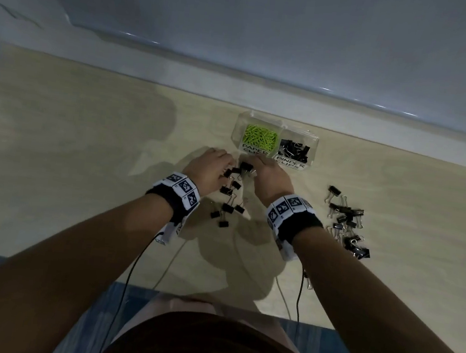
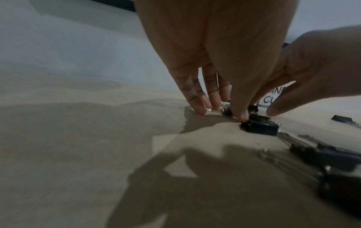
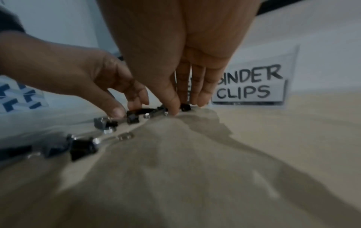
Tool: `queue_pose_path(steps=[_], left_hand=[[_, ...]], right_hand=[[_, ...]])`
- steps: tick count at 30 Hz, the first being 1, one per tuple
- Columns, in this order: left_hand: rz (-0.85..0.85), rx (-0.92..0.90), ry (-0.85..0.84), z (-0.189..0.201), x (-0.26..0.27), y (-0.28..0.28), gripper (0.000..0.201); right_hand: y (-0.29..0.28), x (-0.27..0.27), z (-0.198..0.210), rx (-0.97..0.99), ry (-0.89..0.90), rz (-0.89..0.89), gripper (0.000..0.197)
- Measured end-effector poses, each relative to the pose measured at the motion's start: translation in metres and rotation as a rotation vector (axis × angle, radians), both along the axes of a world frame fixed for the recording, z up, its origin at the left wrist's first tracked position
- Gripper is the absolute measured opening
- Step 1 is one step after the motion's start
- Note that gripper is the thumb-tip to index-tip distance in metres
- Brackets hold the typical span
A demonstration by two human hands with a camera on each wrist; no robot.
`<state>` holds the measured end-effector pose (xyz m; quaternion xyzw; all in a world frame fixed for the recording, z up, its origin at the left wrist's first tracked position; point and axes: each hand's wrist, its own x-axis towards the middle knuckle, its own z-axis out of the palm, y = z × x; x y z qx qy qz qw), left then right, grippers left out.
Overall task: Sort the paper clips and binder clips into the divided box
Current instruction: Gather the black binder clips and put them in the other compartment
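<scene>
A clear divided box (image 1: 313, 145) stands at the far side of the table, with green paper clips (image 1: 261, 136) in the left compartment and black binder clips (image 1: 294, 149) in the right. Just in front of it both hands reach down to the table. My left hand (image 2: 222, 111) has thumb and fingertips (image 2: 199, 106) closed around a small binder clip (image 2: 226, 110). My right hand (image 3: 185, 103) pinches another binder clip (image 3: 185, 107) between thumb and fingers. More loose binder clips (image 1: 227, 202) lie between my wrists.
A second heap of black binder clips (image 1: 347, 221) lies on the table to the right of my right wrist. The box label reads BINDER CLIPS (image 3: 248, 86). Wrist cables (image 1: 134, 264) trail to the near table edge. A wall ledge (image 1: 267, 72) runs behind the box.
</scene>
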<state>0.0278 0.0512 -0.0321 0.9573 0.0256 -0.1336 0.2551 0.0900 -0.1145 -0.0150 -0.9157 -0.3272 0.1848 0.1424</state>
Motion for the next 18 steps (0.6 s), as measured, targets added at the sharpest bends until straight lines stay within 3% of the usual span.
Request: queue_pose_path(steps=[6,11,16,18], left_hand=[[-0.003,0.028,-0.01,-0.008,-0.014,0.005,0.024],[-0.057,0.093,-0.021,-0.006,-0.014,0.01,0.021],[-0.1,-0.013,-0.004,0.004,-0.008,0.006,0.009],[-0.04,-0.087,-0.023,0.006,-0.002,0.003,0.015]], right_hand=[[-0.026,-0.008,-0.019,-0.051,-0.088,0.038,0.035],[-0.037,-0.009,-0.015,-0.056,-0.042,0.037,0.023],[-0.028,-0.004,0.001,-0.054,0.073,0.067,0.007],[-0.022,-0.001,0.007,-0.043,0.119,0.061,0.013]])
